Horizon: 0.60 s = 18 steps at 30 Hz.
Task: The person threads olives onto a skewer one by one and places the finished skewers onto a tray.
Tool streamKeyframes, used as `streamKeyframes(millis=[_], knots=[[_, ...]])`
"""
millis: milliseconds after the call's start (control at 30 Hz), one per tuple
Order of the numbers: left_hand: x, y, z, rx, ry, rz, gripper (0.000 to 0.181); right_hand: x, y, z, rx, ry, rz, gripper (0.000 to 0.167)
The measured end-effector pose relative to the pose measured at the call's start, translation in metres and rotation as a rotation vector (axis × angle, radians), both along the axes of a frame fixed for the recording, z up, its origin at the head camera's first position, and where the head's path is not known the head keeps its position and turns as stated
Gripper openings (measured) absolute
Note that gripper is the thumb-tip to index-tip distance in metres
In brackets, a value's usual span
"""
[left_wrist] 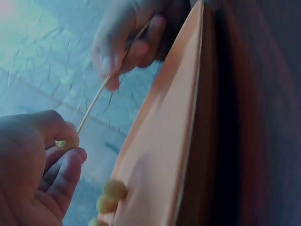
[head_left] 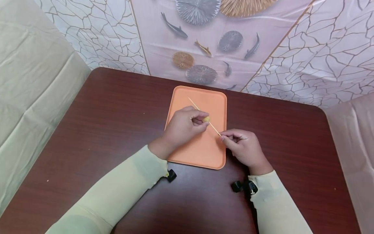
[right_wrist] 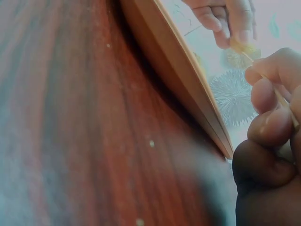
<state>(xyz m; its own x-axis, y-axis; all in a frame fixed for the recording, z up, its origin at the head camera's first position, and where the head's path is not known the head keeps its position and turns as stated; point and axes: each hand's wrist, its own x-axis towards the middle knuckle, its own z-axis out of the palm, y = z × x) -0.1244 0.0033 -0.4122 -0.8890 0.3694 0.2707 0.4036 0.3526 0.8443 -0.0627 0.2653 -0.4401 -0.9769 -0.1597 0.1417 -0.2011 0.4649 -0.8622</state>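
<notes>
Left hand (head_left: 185, 125) pinches a yellow ball (head_left: 206, 119), right hand (head_left: 243, 146) the thin stick (head_left: 215, 129) touching it; more balls (left_wrist: 114, 189) show at the orange tray (head_left: 201, 152), partly hidden by the left hand.

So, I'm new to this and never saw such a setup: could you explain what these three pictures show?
There is no machine at work, just a person's two bare hands. The wide picture comes from a camera worn on the head, looking forward and down. The tilted close-ups come from the left wrist camera and the right wrist camera.

On the dark red-brown table lies an orange tray. The left hand pinches a small yellow ball; the right hand holds a thin stick that meets it. More yellow balls show by the tray's edge in the left wrist picture; what they are made of, I can't tell.
</notes>
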Motion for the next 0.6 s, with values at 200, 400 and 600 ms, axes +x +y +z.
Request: streamKeyframes(millis=[200,400,600], knots=[[0.012,0.011,0.003,-0.057,-0.005,-0.036,0.028,-0.001,-0.002,0.000,0.010,0.032,-0.014,0.007],[0.018,0.019,0.002,-0.082,0.016,-0.069,0.029,0.000,-0.002,0.001,0.003,0.048,-0.028,0.005],[0.023,0.023,-0.001,-0.094,0.055,-0.079,0.029,0.000,-0.002,0.001,0.020,0.063,-0.030,0.007]])
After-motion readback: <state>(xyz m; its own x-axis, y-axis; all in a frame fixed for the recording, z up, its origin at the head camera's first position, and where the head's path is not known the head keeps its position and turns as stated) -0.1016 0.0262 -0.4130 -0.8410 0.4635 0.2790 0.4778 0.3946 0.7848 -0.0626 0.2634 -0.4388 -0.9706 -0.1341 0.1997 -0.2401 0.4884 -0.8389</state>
